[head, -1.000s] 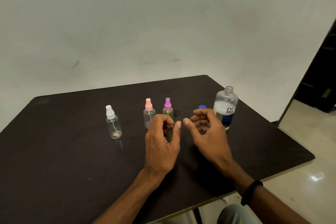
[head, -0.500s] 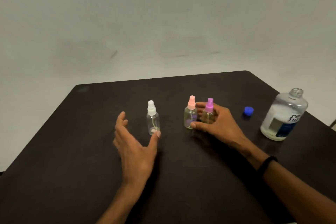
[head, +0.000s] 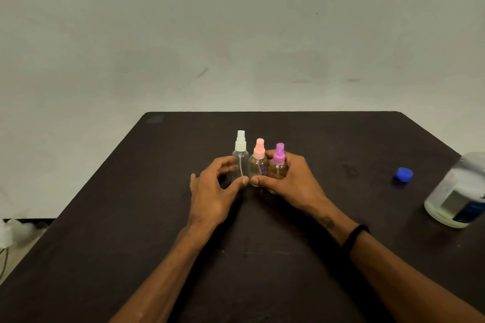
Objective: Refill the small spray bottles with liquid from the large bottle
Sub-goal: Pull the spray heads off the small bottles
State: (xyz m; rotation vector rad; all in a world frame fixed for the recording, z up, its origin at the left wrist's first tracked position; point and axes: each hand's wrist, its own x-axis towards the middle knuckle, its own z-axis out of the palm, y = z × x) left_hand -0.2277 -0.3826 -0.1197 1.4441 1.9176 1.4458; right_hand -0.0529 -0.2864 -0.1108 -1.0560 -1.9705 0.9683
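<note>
Three small spray bottles stand upright, side by side, at frame centre on the dark surface (head: 105,217): white-capped (head: 240,157), pink-capped (head: 258,164), purple-capped (head: 278,165). The left hand (head: 214,189) curls its grip round the white-capped one. The right hand (head: 294,178) clamps the purple-capped one, thumb touching the pink-capped one. The large bottle (head: 458,196) stands uncapped at right edge, its blue cap (head: 404,174) just left of it.

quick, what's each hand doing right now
Left hand: grips the white-capped spray bottle.
Right hand: grips the purple-capped spray bottle.
</note>
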